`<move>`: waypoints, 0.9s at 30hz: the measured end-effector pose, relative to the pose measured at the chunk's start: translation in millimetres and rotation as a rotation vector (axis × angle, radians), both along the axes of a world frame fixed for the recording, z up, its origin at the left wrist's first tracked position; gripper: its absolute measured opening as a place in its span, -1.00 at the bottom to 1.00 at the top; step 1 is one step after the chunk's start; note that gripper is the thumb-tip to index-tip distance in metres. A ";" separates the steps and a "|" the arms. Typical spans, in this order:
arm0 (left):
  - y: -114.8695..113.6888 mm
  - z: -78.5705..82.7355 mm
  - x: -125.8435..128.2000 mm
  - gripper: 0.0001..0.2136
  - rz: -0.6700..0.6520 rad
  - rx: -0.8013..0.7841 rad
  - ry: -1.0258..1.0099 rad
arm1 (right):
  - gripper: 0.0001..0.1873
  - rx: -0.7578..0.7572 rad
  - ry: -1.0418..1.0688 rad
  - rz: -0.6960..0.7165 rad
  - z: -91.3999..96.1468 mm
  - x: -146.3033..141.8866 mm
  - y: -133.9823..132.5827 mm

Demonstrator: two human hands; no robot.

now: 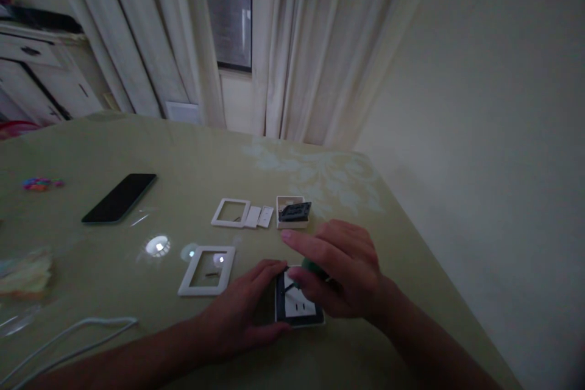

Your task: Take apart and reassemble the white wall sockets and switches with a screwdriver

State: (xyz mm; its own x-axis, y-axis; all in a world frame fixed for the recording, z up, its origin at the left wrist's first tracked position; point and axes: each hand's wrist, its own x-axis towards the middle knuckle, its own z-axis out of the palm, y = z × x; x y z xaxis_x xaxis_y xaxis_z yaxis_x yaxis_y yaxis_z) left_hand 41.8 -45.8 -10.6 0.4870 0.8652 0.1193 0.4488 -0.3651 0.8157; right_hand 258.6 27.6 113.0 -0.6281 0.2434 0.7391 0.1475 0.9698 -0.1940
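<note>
A wall socket (295, 301) with a dark frame and a white slotted face lies on the table near its front edge. My left hand (247, 311) grips it from the left, fingertips at the top corner and thumb at the lower edge. In my right hand (342, 271) is a screwdriver (313, 268) with a green handle, the fingers closed around it. Its thin shaft slants down to the left over the socket's face; where the tip meets the socket is hard to make out. The index finger points out to the left.
White cover frames (186, 283) lie left of the socket and behind it, beside small white plates (253, 217). A white box (292, 225) holds a dark socket part (295, 212). A phone (119, 198), a white cable (86, 322) and a plastic packet (27, 274) are at the left.
</note>
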 end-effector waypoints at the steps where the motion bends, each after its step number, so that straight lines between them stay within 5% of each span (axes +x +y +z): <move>1: 0.1 -0.2 -0.1 -0.29 -0.003 0.003 -0.001 | -0.56 -0.055 -0.025 0.046 1.9 0.1 -1.0; 5: 0.1 -1.1 -0.7 -0.30 0.004 0.002 0.008 | -0.50 -0.295 -0.081 0.205 4.4 -0.6 -4.9; 10: -2.0 -0.1 -0.8 -0.37 0.015 0.009 -0.012 | -0.62 -0.003 -0.023 0.000 0.9 -0.7 -6.2; 15: -1.5 0.7 -0.6 -0.34 0.002 -0.012 -0.023 | -0.53 -0.286 -0.143 0.138 6.2 1.3 -5.6; 20: -0.7 3.7 0.5 -0.38 0.008 -0.004 -0.024 | -0.54 0.060 -0.020 -0.071 2.8 2.4 -9.5; 25: -1.2 3.2 0.2 -0.34 -0.011 0.019 -0.017 | -0.54 -0.266 -0.198 0.145 14.0 8.1 -12.9; 27: -1.4 2.1 -0.8 -0.34 -0.023 0.020 -0.012 | -0.56 -0.207 -0.159 0.093 14.2 9.7 -11.3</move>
